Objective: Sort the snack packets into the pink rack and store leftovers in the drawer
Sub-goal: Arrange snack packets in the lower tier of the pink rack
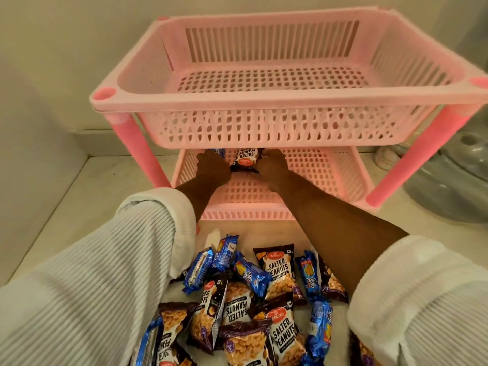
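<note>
Pink rack (237, 101): top basket bare; you're working the lower tier.
Grip: left hand (211, 165) and right hand (272, 165) pinch one peanut packet (245, 159) by its sides, deep under the top basket.
Advice: set it flat against the back, beside the blue packet (217, 152).
Pile (250, 299): many packets wait near you.

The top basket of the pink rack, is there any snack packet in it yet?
No, the top basket shows only its bare slotted floor.
</note>
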Motion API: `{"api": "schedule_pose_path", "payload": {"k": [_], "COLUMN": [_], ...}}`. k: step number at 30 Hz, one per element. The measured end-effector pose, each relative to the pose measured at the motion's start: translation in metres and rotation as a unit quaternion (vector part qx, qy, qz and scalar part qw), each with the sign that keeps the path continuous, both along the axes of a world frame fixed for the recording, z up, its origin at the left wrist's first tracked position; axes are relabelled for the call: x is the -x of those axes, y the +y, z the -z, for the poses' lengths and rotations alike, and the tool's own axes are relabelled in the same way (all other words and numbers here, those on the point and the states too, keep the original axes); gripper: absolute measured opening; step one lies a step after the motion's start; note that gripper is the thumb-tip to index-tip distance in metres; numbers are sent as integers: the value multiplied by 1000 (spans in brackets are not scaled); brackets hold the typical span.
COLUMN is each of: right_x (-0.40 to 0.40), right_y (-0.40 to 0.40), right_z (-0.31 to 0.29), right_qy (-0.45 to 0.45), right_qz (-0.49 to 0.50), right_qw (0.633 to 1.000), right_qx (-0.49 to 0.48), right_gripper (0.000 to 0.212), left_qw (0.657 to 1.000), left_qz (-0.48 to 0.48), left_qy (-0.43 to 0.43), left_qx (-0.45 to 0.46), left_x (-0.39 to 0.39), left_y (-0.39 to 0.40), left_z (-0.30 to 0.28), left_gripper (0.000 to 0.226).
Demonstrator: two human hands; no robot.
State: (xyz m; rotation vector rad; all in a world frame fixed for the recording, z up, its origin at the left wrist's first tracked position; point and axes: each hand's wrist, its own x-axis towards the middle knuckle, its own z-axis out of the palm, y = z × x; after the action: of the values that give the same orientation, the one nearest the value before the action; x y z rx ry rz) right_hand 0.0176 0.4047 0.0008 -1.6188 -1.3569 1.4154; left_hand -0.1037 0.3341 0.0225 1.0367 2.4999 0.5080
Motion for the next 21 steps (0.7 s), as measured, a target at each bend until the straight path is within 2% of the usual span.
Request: {"api": "schedule_pose_path", "payload": {"k": [4, 10, 15, 21], "right_x": [-1, -8, -10, -7], "right_y": [5, 14, 13, 9], "right_z": [7, 7, 5, 1], "right_qy": [-47, -122, -96, -54], "right_qz": [-34, -86, -99, -94], "right_qw": [997, 986, 990, 994], "right_qx": [-40, -74, -30, -8], "right_gripper": [26, 29, 32, 31], "left_qw": [1000, 992, 994, 994], "left_qz": [21, 91, 87, 83], "left_qy": [13, 67, 61, 51], "left_qx": [3, 54, 31, 43], "left_x": [5, 11, 8, 8], "left_y": [-1, -3, -6, -6], "left_z": [3, -5, -7, -5], "left_gripper": [75, 73, 80, 71]}}
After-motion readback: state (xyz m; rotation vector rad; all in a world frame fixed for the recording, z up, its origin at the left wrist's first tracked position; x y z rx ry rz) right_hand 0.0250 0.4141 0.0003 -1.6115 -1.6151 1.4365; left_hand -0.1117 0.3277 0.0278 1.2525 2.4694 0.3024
